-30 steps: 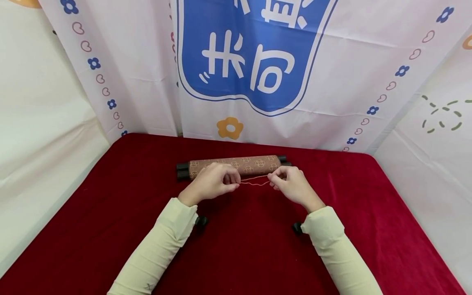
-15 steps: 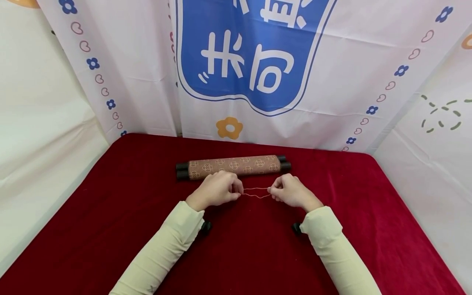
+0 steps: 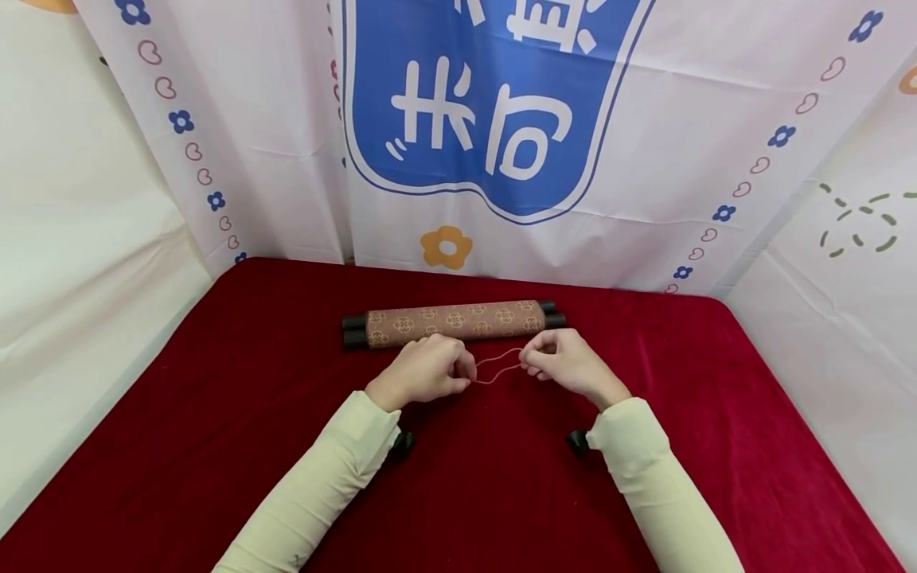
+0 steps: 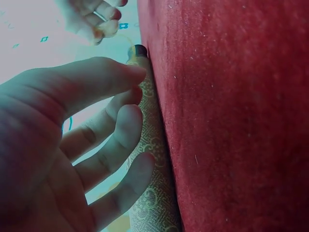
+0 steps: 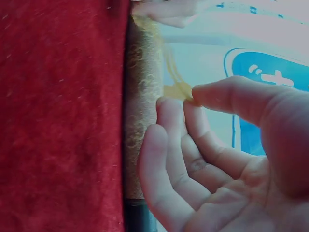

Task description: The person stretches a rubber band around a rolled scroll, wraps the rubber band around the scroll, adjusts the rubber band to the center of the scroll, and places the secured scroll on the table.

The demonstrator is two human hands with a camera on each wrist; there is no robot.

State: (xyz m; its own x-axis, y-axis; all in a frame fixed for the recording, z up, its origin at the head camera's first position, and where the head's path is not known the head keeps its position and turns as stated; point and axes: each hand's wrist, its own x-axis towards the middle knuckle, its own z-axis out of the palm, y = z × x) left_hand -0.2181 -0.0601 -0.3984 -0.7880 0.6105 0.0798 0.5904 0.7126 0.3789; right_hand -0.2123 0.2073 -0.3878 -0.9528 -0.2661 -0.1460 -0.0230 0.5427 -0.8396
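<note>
A thin orange loop point(image 3: 493, 381), like a rubber band or cord, hangs slack in two strands between the hands. The left hand point(image 3: 430, 370) pinches its left end between thumb and index finger; in the left wrist view the other fingers point(image 4: 129, 125) are loosely bent. At its right end, the right hand point(image 3: 569, 364) pinches the strands with thumb and fingertip, plain in the right wrist view, where the loop point(image 5: 173, 67) looks yellow. Behind both hands lies a rolled double scroll point(image 3: 458, 320) in brown patterned cloth, its black rod ends sticking out on either side.
A red velvet cloth point(image 3: 487, 493) covers the table. White printed curtains point(image 3: 286, 175) with a blue sign stand at the back and sides. A dark wrist camera point(image 3: 403, 446) sits under the left cuff, another point(image 3: 577, 441) by the right cuff.
Both hands first come nearer the person, away from the scroll, with the loop. Then the right hand lifts back a little and the loop sags in a slant.
</note>
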